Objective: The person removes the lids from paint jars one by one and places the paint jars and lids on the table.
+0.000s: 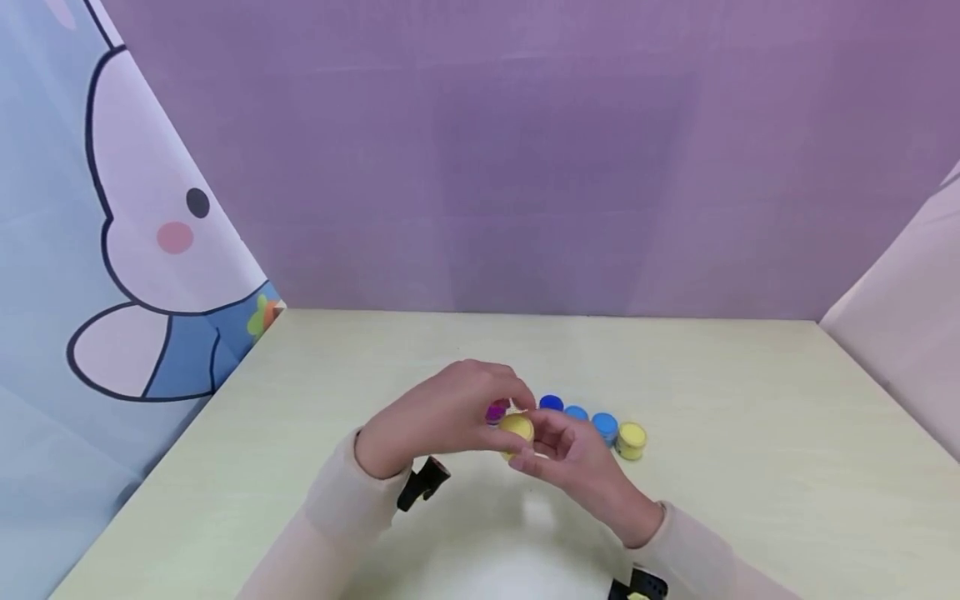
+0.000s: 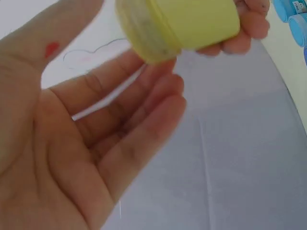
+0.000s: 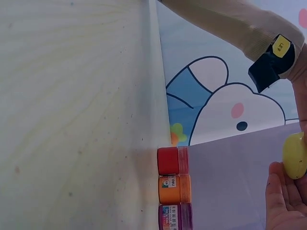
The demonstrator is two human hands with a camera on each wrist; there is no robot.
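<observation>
A small yellow jar [image 1: 516, 428] is held above the table between my two hands. My right hand [image 1: 564, 454] grips it from below and the right, with its fingers [image 2: 249, 26] curled behind the jar [image 2: 182, 24]. In the left wrist view my left hand [image 2: 96, 134] shows a relaxed, spread palm, and its fingertips just touch the jar's lid end. From the head view that left hand [image 1: 457, 410] arches over the jar. The right wrist view catches the jar [image 3: 295, 155] at its right edge, above my right hand [image 3: 283, 203].
Several paint jars stand in a row behind the hands: purple [image 1: 497, 411], dark blue [image 1: 551, 403], blue [image 1: 576, 412], light blue [image 1: 604, 427], yellow [image 1: 631, 440]. Red [image 3: 170, 160] and orange [image 3: 175, 189] jars show in the right wrist view. The pale table [image 1: 750, 433] meets a bunny curtain [image 1: 142, 250] on the left.
</observation>
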